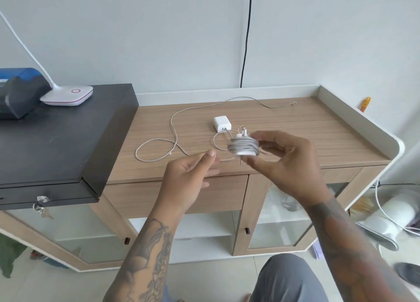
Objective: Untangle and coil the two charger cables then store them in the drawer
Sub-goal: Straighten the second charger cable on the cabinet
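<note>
While the person stands at a low wooden cabinet (295, 129), the left hand (193, 176) hovers just in front of its top edge with fingers loosely extended and holding nothing, as far as can be seen, and the right hand (279, 156) pinches a wound charger bundle (243, 146), grey cable wrapped tightly round a white block, lifted clear above the wood. To finish this coil well, I would judge the loose end should be tucked under a wrap so the turns cannot spring apart, the free left hand steadying the bundle while the right keeps its pinch. From the left of the room: a black cash box (56, 138) sits raised beside the cabinet, with keys (41, 205) hanging from its front lock, a white lamp base (68, 96) and a blue and grey device (18, 92) on its lid. On the wood lies the second cable (172, 129), uncoiled, looping near the left end and trailing back toward the wall, close to a white adapter (222, 124) at mid-surface. A closed drawer (227, 192) sits under the top, directly below the hands, with glass doors beneath. A black cord (246, 35) runs up the pale wall; an orange tool (365, 104) rests beyond the cabinet's raised right rim, and a white fan (393, 220) stands on the floor at far right.
</note>
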